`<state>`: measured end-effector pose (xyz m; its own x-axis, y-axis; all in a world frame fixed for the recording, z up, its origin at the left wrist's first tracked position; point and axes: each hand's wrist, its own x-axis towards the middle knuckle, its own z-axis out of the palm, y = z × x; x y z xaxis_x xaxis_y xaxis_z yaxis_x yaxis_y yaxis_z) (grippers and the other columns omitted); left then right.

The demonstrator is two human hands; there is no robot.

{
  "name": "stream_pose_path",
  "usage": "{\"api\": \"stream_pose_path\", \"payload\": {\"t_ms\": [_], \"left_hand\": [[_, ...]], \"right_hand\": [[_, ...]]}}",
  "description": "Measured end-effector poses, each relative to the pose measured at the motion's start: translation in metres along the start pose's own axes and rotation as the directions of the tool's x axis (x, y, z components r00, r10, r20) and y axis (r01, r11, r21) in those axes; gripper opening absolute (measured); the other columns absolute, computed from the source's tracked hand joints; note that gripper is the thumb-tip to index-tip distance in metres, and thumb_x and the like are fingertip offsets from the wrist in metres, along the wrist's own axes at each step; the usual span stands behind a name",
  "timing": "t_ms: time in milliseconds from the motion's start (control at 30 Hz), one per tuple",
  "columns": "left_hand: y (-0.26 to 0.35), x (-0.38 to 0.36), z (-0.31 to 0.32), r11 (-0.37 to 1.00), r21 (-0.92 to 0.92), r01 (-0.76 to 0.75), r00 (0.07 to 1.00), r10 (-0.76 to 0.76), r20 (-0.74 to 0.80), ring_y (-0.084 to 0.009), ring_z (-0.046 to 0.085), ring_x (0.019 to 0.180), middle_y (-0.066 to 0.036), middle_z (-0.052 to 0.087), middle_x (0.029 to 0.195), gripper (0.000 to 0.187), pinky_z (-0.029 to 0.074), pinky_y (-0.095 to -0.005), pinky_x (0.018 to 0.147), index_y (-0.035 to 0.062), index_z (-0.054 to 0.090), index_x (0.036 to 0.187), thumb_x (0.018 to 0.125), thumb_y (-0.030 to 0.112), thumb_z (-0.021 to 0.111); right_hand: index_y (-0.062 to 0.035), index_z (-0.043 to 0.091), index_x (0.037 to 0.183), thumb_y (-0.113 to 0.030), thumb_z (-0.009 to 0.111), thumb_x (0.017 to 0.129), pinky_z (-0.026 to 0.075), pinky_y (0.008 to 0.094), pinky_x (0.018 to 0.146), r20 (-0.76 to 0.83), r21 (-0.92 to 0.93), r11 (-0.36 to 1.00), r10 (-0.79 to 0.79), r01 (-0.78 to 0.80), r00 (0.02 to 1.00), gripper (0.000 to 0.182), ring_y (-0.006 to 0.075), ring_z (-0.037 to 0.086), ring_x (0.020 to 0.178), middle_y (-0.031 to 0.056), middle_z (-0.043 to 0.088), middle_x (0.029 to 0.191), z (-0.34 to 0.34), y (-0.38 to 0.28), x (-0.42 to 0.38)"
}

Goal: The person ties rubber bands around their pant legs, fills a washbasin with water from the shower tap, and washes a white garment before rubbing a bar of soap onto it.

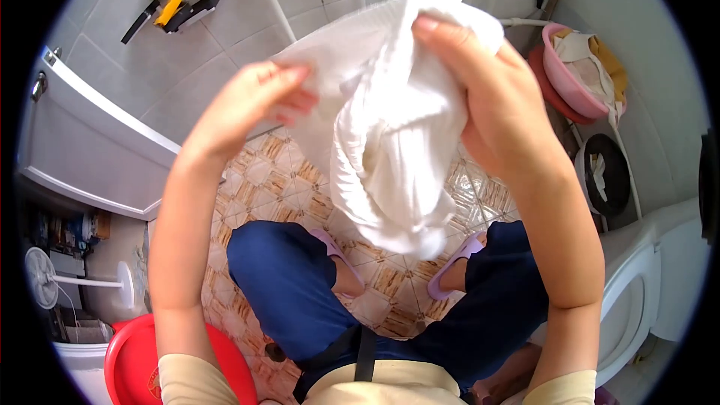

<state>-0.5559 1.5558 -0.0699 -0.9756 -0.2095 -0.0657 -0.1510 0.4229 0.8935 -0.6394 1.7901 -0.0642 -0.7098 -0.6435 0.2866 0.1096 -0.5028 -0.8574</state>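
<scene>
A bunched white cloth (405,135) with gathered folds hangs in front of me, above the floor. My right hand (491,82) is closed on its upper part, the thumb lying over a thick fold. From there, a thin, sheer-looking stretch of the cloth spreads leftward to my left hand (274,94). The left thumb and fingers are apart and slightly blurred, overlapping the cloth's left edge in this view. The lower end of the cloth dangles between my knees, over the patterned floor tiles (270,172).
A red basin (131,360) sits at lower left, near a white fan (41,277). To the right are a pink basin (559,67) holding cloths, a dark round basin (611,172) and a toilet (630,307). A white door (90,135) stands at left.
</scene>
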Motion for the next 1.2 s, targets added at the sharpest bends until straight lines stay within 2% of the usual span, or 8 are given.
{"api": "stream_pose_path", "payload": {"t_ms": [267,333,400,600,800,933,1033,1200], "left_hand": [[0.014,-0.072,0.065,0.962,0.007,-0.274,0.959,0.273,0.074,-0.0071,0.049,0.052,-0.001,0.054,0.061,0.043,0.038,-0.0211,0.048,0.004,0.055,0.083,0.075,0.044,0.07],[0.016,-0.073,0.086,0.958,0.129,-0.257,0.966,0.253,0.049,-0.011,0.052,0.052,-0.005,0.055,0.058,0.047,0.042,-0.0243,0.051,0.0015,0.056,0.092,0.066,0.037,0.075],[0.014,-0.067,0.089,0.926,0.333,-0.179,0.979,0.203,-0.037,-0.0185,0.057,0.057,-0.01,0.06,0.066,0.039,0.046,-0.0297,0.057,0.0042,0.059,0.098,0.062,0.017,0.071],[-0.004,-0.034,0.042,0.748,0.636,-0.191,0.709,0.553,-0.437,-0.0128,0.049,0.052,-0.004,0.051,0.062,0.012,0.04,-0.0253,0.051,0.0008,0.062,0.087,0.075,0.003,0.062],[0.001,-0.049,0.094,0.732,0.201,-0.651,0.648,0.674,-0.354,-0.0136,0.062,0.07,-0.007,0.061,0.082,0.04,0.05,-0.0253,0.062,-0.0006,0.048,0.109,0.074,0.0,0.067],[0.001,-0.043,0.11,0.739,0.406,-0.538,0.647,0.671,-0.362,-0.0155,0.063,0.088,-0.007,0.063,0.091,0.034,0.052,-0.0278,0.072,-0.0006,0.052,0.106,0.074,-0.001,0.066],[0.006,-0.043,0.107,0.787,-0.424,-0.449,0.891,0.36,-0.275,-0.0109,0.059,0.089,-0.004,0.063,0.096,0.02,0.048,-0.0259,0.078,-0.0009,0.059,0.1,0.08,-0.003,0.061],[-0.01,-0.033,0.086,0.774,-0.477,-0.416,0.886,0.227,-0.405,-0.0054,0.055,0.083,0.0,0.061,0.086,0.008,0.043,-0.0208,0.076,-0.0004,0.058,0.091,0.09,0.006,0.055]], "right_hand": [[0.0025,0.059,0.105,-0.011,0.058,0.086,0.047,0.0257,0.079,-0.424,-0.144,0.962,-0.272,0.232,0.864,0.023,0.0155,0.06,0.092,0.0079,0.063,0.097,0.04,-0.008,-0.014],[0.0036,0.059,0.107,-0.008,0.057,0.086,0.046,0.0263,0.084,-0.016,-0.882,0.413,-0.508,0.227,0.861,0.024,0.0168,0.058,0.099,0.0083,0.063,0.101,0.027,-0.015,-0.015],[0.0036,0.058,0.111,-0.009,0.056,0.087,0.045,0.026,0.086,-0.217,-0.352,0.869,-0.438,0.349,0.872,0.027,0.0175,0.058,0.102,0.0097,0.062,0.108,-0.001,-0.013,-0.014],[0.0022,0.057,0.112,-0.013,0.056,0.089,0.051,0.0261,0.076,-0.356,-0.46,0.864,-0.392,0.206,0.848,0.028,0.0162,0.062,0.089,0.011,0.062,0.104,-0.01,-0.04,-0.022],[0.0032,0.057,0.11,-0.013,0.056,0.088,0.05,0.0268,0.077,-0.292,-0.319,0.922,-0.317,0.221,0.902,0.027,0.0168,0.061,0.089,0.0109,0.062,0.1,0.007,-0.028,-0.022],[0.0037,0.056,0.11,-0.011,0.057,0.087,0.049,0.027,0.077,-0.299,-0.124,0.983,-0.169,0.137,0.939,0.027,0.0164,0.06,0.09,0.0108,0.062,0.1,0.02,-0.017,-0.028],[0.0036,0.055,0.111,-0.013,0.058,0.088,0.048,0.0268,0.078,-0.187,-0.02,0.998,-0.058,0.055,0.981,0.029,0.0152,0.059,0.09,0.0094,0.061,0.101,0.021,-0.015,-0.028],[0.0019,0.058,0.105,-0.023,0.067,0.082,0.05,0.0232,0.064,-0.321,-0.34,0.935,-0.214,0.099,0.922,0.035,0.0131,0.061,0.079,0.008,0.062,0.092,-0.004,-0.034,-0.015]]}}
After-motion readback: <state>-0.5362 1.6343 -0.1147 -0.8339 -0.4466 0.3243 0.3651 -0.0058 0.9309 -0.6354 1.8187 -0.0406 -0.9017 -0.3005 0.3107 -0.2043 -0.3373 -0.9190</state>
